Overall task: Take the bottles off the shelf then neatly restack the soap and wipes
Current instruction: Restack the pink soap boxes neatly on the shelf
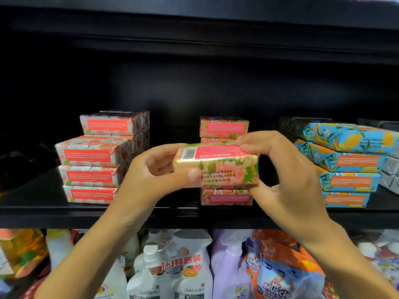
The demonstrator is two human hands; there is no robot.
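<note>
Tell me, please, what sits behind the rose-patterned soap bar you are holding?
A stack of pink floral-wrapped soap bars on the black shelf. Its top and bottom bars show; the held rose-patterned soap bar, left hand and right hand cover the middle ones.

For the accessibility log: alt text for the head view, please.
The left hand and right hand hold a pink soap bar before a black shelf. Behind stand soap stacks: a pink stack at left, another behind the bar, a blue stack at right; bottles crowd the level below.
</note>
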